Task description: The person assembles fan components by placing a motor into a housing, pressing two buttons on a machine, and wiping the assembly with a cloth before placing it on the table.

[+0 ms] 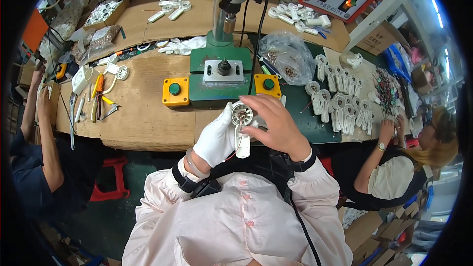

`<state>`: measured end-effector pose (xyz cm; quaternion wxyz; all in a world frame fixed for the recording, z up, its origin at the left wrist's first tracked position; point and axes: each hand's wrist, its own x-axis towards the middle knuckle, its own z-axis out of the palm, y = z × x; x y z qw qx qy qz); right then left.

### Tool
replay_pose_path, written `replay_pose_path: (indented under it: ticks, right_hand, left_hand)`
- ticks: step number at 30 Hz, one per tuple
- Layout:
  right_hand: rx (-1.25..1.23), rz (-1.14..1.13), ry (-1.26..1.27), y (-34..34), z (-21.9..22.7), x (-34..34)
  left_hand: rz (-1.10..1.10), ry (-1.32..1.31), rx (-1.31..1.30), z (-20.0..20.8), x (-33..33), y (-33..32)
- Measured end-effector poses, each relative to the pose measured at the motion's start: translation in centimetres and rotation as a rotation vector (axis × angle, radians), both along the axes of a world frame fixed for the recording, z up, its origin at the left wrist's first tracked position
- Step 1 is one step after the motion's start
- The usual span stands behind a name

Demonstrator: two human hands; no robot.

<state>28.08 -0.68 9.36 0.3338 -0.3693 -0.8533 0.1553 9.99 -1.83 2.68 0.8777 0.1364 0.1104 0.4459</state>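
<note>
My left hand point(213, 142), in a white glove, grips a white hand-fan housing point(243, 150) just in front of the bench edge. The round head is up and the short handle points down toward me. A copper-coloured motor coil point(242, 115) sits in the middle of the head, and a thin red wire trails along the handle. Bare, my right hand point(282, 125) closes on the head from the right, fingers at the top of its rim and thumb low on its side. Its other fingertips are partly hidden.
Ahead stands a green press point(217, 54) between two yellow button boxes point(176, 92) with green buttons. Several fan housings point(340, 111) lie in rows at right, near a clear plastic bag point(288, 56). Pliers and screwdrivers point(101, 96) lie left. People work at both sides.
</note>
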Motion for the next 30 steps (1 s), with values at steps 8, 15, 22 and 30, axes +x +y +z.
replay_pose_path:
  ticks: [8,15,22,30]
  right_hand:
    - [-0.041,-0.049,0.03,2.6,2.2,-2.3]
    - [0.1,-0.228,-0.007,8.2,1.6,-5.8]
    - [0.03,-0.261,-0.1,9.4,1.5,-7.0]
    - [-0.067,-0.239,-0.162,9.4,1.6,-5.9]
  left_hand:
    - [-0.069,-0.039,0.103,1.3,-2.8,0.7]
    - [0.071,-0.029,0.079,1.9,-3.6,3.8]
    - [0.107,-0.041,0.113,1.8,-3.7,4.8]
    - [0.089,-0.029,0.104,1.5,-2.7,4.7]
